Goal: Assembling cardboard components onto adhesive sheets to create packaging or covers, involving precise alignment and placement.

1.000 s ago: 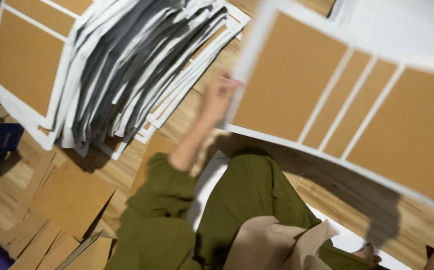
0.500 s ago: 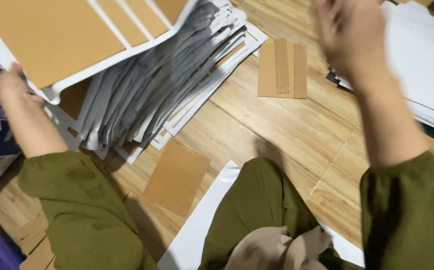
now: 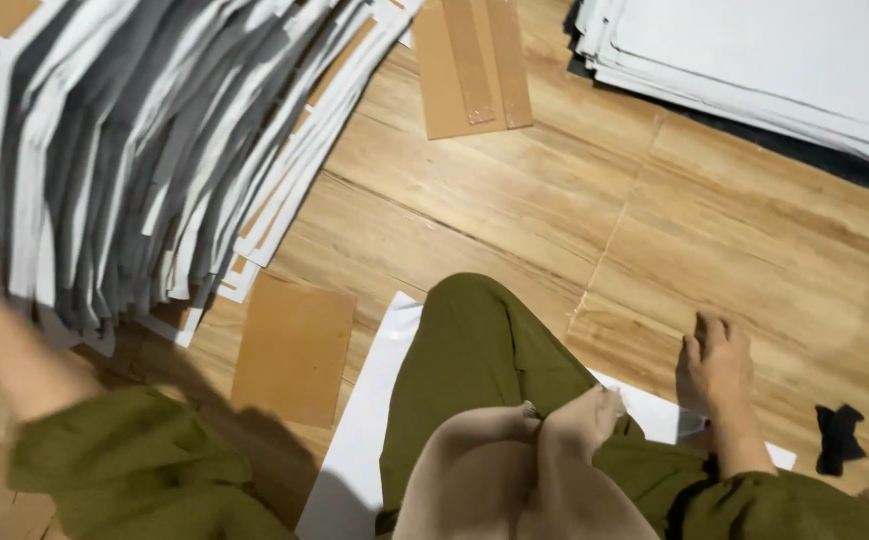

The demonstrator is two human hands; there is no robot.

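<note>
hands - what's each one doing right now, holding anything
Left hand: out of frame; only the blurred forearm shows.
Right hand: open, fingers spread on the wooden floor beside the white sheet, holding nothing.

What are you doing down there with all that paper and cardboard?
A person in green sleeves sits on a wooden floor. The right hand rests flat on the floor at the edge of a white sheet under the leg. The left hand is out of view; only its blurred forearm shows, near a big fanned pile of white-framed sheets. Brown cardboard pieces lie loose nearby.
</note>
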